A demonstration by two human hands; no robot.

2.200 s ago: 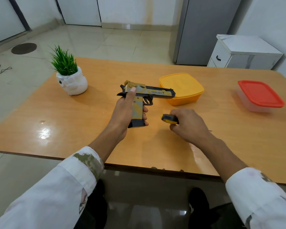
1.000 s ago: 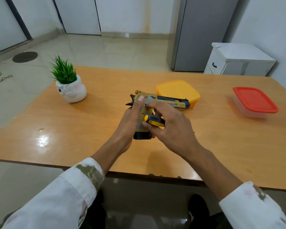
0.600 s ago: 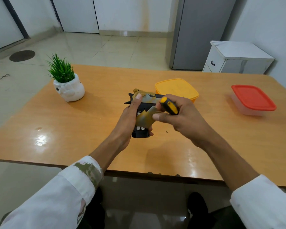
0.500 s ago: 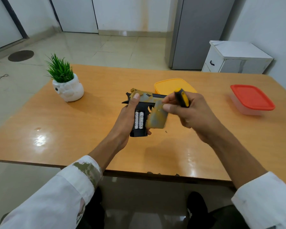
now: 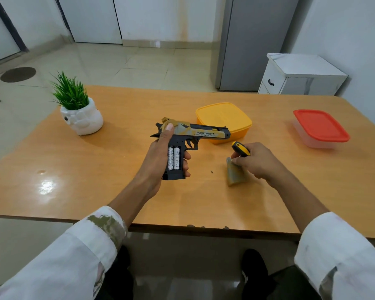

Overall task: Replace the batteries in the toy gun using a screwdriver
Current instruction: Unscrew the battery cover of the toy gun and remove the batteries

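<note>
The small screw [image 5: 212,171] lies loose on the table [image 5: 117,191], between the toy gun [image 5: 191,135] and the cover [image 5: 235,176]; a brushing wrist could roll it off the near edge. The two batteries [image 5: 174,158] sit exposed in the grip and might drop out if it tips. The left hand [image 5: 158,156] wraps the grip, fingers clamped, above the table's middle. The right hand [image 5: 256,162] curls round the screwdriver [image 5: 240,148], its fingertips also touching the cover's top.
</note>
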